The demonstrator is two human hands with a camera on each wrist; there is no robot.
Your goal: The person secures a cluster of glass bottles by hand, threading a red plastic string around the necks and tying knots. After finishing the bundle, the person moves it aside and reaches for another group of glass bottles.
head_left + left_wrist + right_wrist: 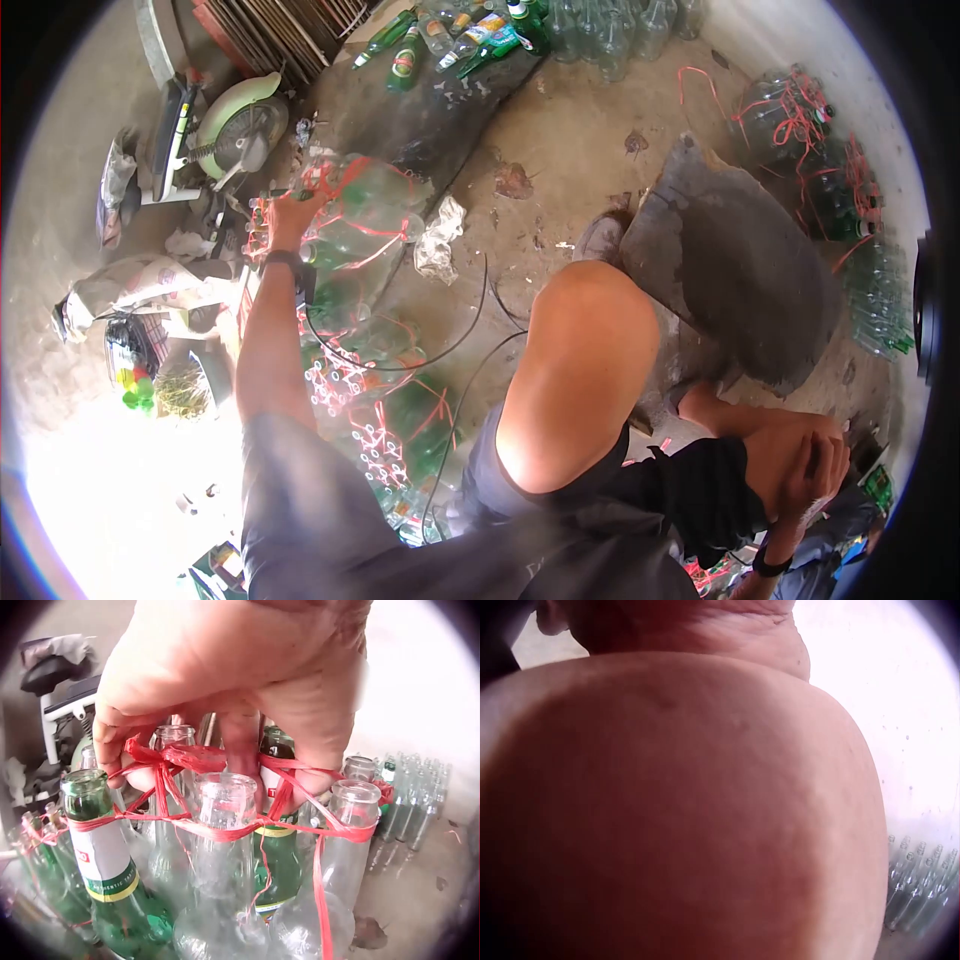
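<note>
My left hand (292, 215) reaches down onto a bundle of glass bottles bound with red plastic twine. In the left wrist view, that hand's fingers hook into the red twine (199, 757) among the bottle necks. A green bottle (112, 877) with a white label and a clear bottle (225, 862) stand at the front of this bundle. My right hand (808, 470) rests on my bent right knee (765, 450) and holds nothing. In the right wrist view, the bare knee (705, 795) fills most of the picture.
More tied bottles (385, 440) stand along my left side. Loose green bottles (405, 60) lie at the back, beside standing clear bottles (610, 35). A dark board (740, 270) lies ahead to the right; crumpled white plastic (440, 240) lies by the bundle. Dark cables (465, 335) hang across the view.
</note>
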